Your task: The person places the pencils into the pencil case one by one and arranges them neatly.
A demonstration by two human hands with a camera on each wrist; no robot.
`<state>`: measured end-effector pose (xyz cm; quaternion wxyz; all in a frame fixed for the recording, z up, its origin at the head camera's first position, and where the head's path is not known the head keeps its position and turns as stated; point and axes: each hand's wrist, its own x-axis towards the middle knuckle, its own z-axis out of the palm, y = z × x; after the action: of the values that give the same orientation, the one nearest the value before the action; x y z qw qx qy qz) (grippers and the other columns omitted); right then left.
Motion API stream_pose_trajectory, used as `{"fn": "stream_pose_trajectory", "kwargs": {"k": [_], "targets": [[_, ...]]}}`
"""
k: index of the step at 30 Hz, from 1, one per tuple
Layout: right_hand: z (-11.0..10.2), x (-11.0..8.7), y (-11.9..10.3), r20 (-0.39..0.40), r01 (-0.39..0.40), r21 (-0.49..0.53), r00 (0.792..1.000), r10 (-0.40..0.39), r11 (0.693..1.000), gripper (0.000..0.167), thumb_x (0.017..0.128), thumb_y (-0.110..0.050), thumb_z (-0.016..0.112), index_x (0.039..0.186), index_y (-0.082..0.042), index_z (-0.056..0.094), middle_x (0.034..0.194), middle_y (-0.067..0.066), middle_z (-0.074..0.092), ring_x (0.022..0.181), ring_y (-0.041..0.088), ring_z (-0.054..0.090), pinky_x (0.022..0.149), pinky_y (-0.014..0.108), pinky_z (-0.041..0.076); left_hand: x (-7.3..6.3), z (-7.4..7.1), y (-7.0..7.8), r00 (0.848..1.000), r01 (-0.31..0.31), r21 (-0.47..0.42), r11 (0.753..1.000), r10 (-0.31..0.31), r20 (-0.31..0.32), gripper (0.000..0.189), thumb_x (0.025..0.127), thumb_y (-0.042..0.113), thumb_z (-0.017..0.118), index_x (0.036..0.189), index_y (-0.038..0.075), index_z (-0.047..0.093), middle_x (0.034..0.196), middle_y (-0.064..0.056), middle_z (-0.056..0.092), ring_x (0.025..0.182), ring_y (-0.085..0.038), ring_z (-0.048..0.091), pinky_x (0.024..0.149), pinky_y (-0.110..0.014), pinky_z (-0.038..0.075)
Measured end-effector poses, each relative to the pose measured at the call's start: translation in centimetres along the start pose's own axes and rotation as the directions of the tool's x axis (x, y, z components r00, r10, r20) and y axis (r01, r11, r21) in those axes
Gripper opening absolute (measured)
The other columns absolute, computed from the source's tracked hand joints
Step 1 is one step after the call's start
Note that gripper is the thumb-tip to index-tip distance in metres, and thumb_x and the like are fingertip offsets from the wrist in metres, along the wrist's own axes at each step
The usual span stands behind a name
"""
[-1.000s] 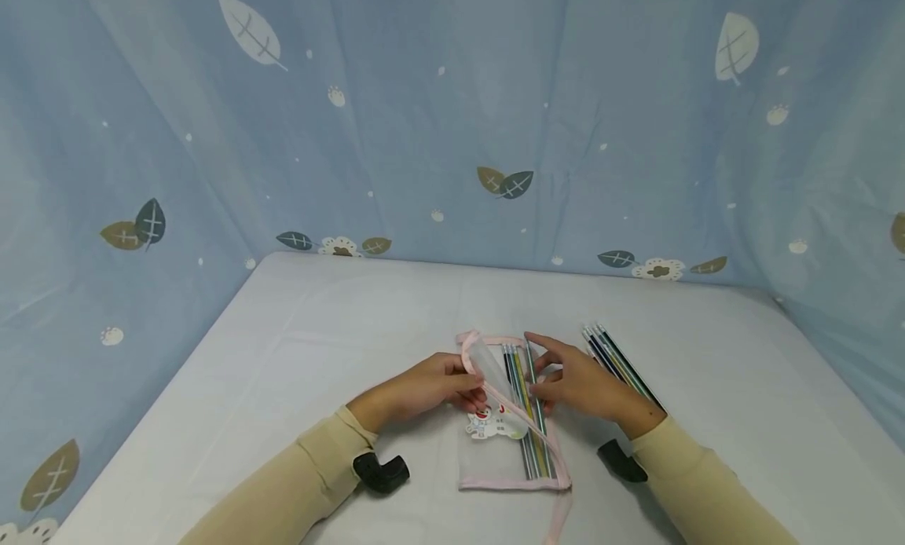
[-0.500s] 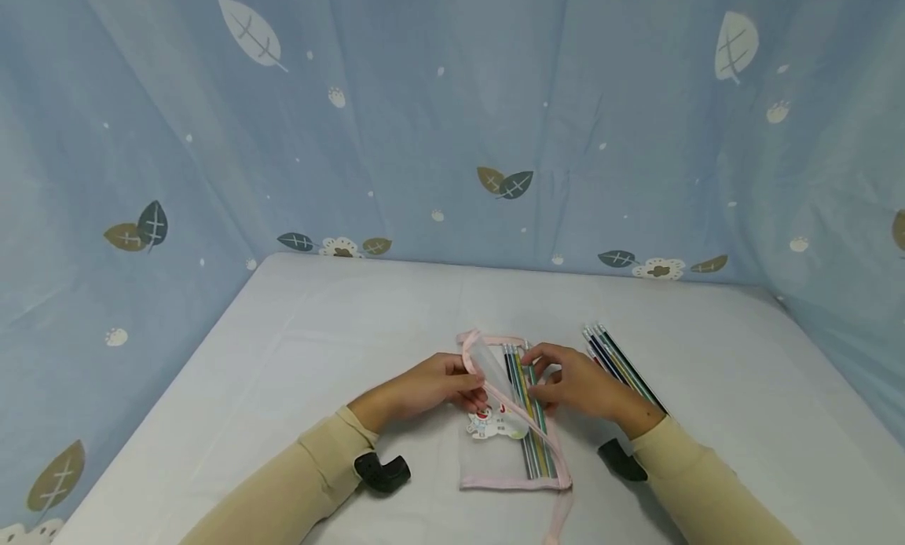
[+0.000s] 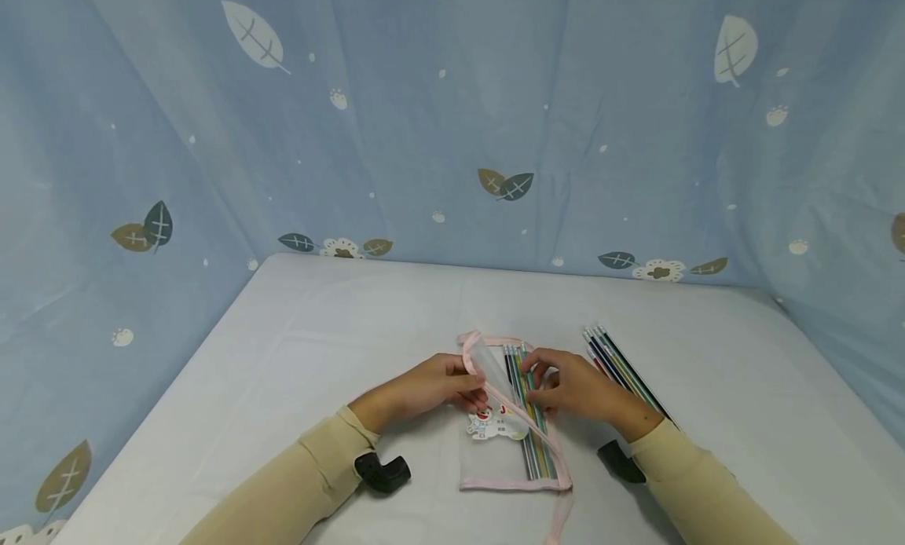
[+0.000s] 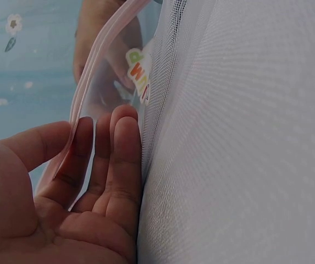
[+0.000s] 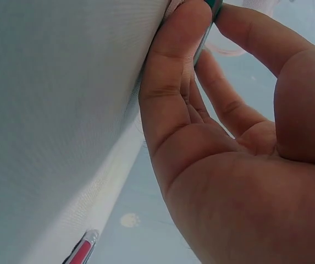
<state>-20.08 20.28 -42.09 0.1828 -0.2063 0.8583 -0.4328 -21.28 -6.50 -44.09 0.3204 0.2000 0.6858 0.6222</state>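
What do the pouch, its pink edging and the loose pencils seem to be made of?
Pouch: clear plastic or fine mesh, since pencils inside show through; unsure which. Pink edging: probably matt cloth tape, judging by its soft curves. Loose pencils: perhaps smooth painted wood or plastic, from their coloured shafts.

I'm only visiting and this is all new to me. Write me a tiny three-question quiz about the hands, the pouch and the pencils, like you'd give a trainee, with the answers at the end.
1. Multiple choice: what does the left hand pinch?
A) a red pencil
B) the pink trim of the mesh pouch
C) a sleeve cuff

2. True or false: every pencil in view lies inside the pouch.

3. Fill in the blank: the right hand holds a ____ pencil.

Key: 1. B. 2. False; a bundle of loose pencils lies on the white table beyond the right hand. 3. Green.
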Motion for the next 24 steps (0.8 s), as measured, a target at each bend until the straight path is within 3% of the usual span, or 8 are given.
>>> {"fn": "stream_pose_trajectory", "kwargs": {"k": [13,24], "targets": [[0.09,-0.14,0.02,0.002,0.0,-0.011,1.0,0.0,1.0,0.032,0.089,-0.01,0.075,0.117,-0.004,0.06,0.096,0.011,0.059,0.068,0.015,0.059,0.056,0.031,0.058,0.04,0.02,-0.11,1.0,0.001,-0.014,1.0,-0.001,0.006,0.026,0.103,0.017,0.055,0.108,-0.008,0.063,0.097,-0.012,0.072,0.086,-0.013,0.071,0.082,-0.028,0.061],[0.3,-0.25,-0.57,-0.03,0.006,-0.1,0.999,-0.009,0.995,0.027,0.088,-0.011,0.076,0.113,-0.005,0.065,0.092,0.006,0.062,0.072,0.014,0.059,0.054,0.024,0.053,0.05,0.02,-0.1,1.0,0.0,-0.011,1.0,0.0,0.003,0.026,0.103,0.016,0.054,0.108,-0.008,0.063,0.097,-0.012,0.072,0.086,-0.013,0.071,0.082,-0.028,0.061]]}}
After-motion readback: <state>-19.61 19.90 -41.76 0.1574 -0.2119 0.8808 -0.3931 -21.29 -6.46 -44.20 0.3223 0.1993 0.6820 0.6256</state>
